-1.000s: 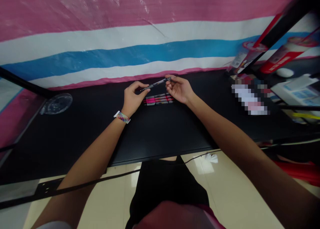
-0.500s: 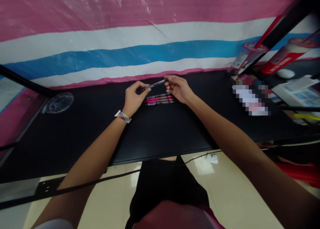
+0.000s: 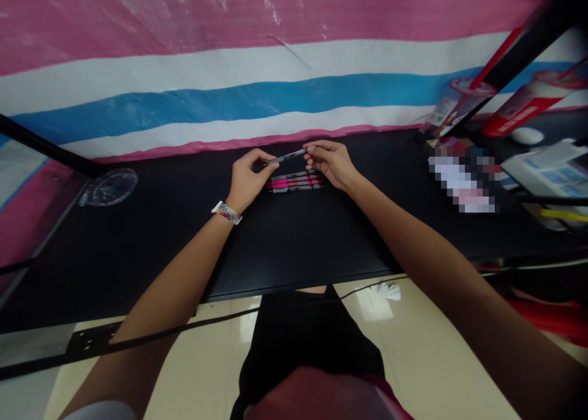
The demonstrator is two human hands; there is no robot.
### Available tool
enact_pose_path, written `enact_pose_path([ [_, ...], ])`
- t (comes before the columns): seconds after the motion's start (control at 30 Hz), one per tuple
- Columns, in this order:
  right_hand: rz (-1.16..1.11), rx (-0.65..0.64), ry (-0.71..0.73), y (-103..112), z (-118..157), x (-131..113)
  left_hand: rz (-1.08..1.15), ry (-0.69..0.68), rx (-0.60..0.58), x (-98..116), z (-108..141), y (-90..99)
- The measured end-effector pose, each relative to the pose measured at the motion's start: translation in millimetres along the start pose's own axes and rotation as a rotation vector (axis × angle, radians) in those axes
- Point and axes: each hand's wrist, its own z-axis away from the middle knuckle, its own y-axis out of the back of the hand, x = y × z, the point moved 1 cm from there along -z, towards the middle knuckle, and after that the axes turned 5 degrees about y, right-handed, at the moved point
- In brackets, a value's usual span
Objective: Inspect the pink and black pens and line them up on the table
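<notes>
A slim dark-and-clear pen (image 3: 291, 155) is held level above the black table, between my two hands. My left hand (image 3: 249, 174) pinches its left end with thumb and forefinger. At the other end, the fingertips of my right hand (image 3: 331, 163) close round the tip. Just below on the table lies a row of several pens (image 3: 294, 181), side by side, some with pink grips and some grey or black. A multicoloured woven band circles my left wrist.
A clear plastic lid (image 3: 111, 187) lies at the table's left end. To the right stand a drink cup with a red straw (image 3: 452, 106), a red-and-white cup (image 3: 528, 105), a white mouse (image 3: 527, 136) and blurred papers (image 3: 462, 184). Striped plastic sheeting (image 3: 257, 95) hangs behind the black table (image 3: 303, 242).
My right fingers have closed further round the pen's right end, and the pen sits slightly flatter. The row of pens on the table stays put.
</notes>
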Motion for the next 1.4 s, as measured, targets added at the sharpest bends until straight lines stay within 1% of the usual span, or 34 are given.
enact_pose_path([
  [0.2,0.008,0.021,-0.019,-0.1,-1.0,2.3,-0.110,-0.154,0.041,7.2,0.3,0.3],
  [0.33,0.071,0.042,-0.029,-0.5,-0.6,0.2,-0.166,-0.175,0.031,13.6,2.3,2.1],
  [0.47,0.151,0.045,-0.008,1.3,-1.1,-1.1,-0.193,-0.213,0.016,14.4,3.8,2.5],
  [0.57,0.258,0.036,0.067,5.6,-2.6,-0.6,-0.194,-0.178,0.000,9.8,3.4,2.3],
  [0.67,0.423,0.013,0.186,11.7,-3.9,0.0,-0.206,-0.108,-0.035,2.6,1.8,2.4],
  [0.77,0.616,-0.042,0.303,17.1,-3.9,-0.2,-0.246,-0.076,-0.078,-3.8,-0.3,2.9],
  [0.87,0.804,-0.110,0.373,21.1,-3.3,0.1,-0.297,-0.070,-0.106,-8.5,-1.8,3.0],
  [0.97,0.940,-0.186,0.401,23.9,-3.9,2.3,-0.312,-0.079,-0.108,-13.2,-2.0,2.3],
  [1.07,1.017,-0.202,0.408,25.4,-5.1,5.4,-0.323,-0.066,-0.123,-18.5,-1.3,1.1],
  [1.2,1.043,-0.202,0.412,25.0,-5.4,7.1,-0.329,-0.028,-0.157,-23.5,-0.9,0.0],
  [1.4,1.044,-0.223,0.413,22.5,-3.6,4.2,-0.300,0.000,-0.149,-23.4,-2.5,0.2],
])
